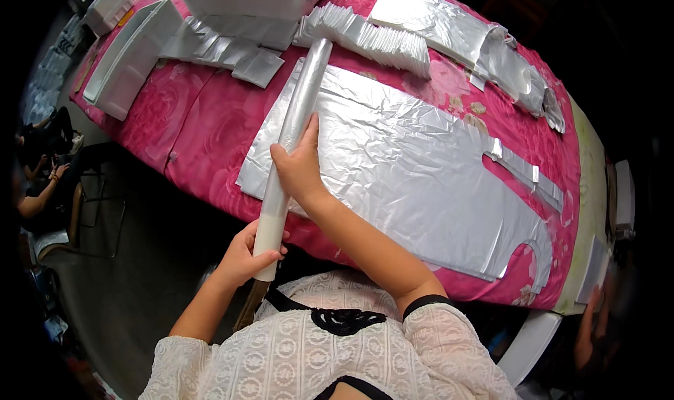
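The left hand grips a pale roll near its lower end, left of frame centre — the right hand clasps its middle, probably for balance. Silvery bags lie flat at centre right.

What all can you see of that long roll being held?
The roll is a long cylinder: shiny, silvery and film-like over most of its length, plain off-white near the lower end. Slanting, its far end reaches over the pink-covered table; contact there is unclear. The left hand grips its lower end, the right hand its middle.
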The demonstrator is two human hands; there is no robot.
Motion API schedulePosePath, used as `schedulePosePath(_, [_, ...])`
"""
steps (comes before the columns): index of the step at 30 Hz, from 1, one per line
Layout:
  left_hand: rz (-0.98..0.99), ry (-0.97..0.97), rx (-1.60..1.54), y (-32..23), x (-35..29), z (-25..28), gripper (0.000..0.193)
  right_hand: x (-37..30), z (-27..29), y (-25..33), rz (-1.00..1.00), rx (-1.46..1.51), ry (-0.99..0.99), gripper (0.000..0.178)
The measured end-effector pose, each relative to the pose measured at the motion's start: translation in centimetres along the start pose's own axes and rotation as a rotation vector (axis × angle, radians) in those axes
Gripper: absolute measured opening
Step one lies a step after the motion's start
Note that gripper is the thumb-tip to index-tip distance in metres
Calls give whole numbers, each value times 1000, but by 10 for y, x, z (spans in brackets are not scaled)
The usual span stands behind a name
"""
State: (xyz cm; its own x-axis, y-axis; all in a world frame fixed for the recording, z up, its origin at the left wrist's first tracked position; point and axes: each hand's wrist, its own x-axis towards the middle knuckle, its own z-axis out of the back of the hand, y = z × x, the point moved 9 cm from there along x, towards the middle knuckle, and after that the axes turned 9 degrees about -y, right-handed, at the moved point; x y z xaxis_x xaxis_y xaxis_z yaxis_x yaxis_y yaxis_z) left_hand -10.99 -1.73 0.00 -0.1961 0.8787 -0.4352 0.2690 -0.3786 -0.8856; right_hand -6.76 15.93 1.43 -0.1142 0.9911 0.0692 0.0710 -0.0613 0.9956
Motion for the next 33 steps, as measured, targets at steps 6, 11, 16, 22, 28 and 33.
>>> schedulePosePath(6, [188,548,-432,-24,-6,-92,85,3,48,62,-453,784,281,70])
schedulePosePath(11, [10,234,211,-24,24,-116,43,16,112,70,-284,460,99,70])
schedulePosePath(16, [299,615,-279,-13,2,-165,47,-12,135,79,-358,673,163,69])
schedulePosePath(22, [441,736,-377,5,0,-172,51,-31,152,61,-393,685,62,64])
schedulePosePath(28, [444,763,-402,13,2,-173,53,-39,154,51,-386,676,21,60])
schedulePosePath(33, [272,472,-34,13,35,-161,50,-47,161,26,-378,505,-10,59])
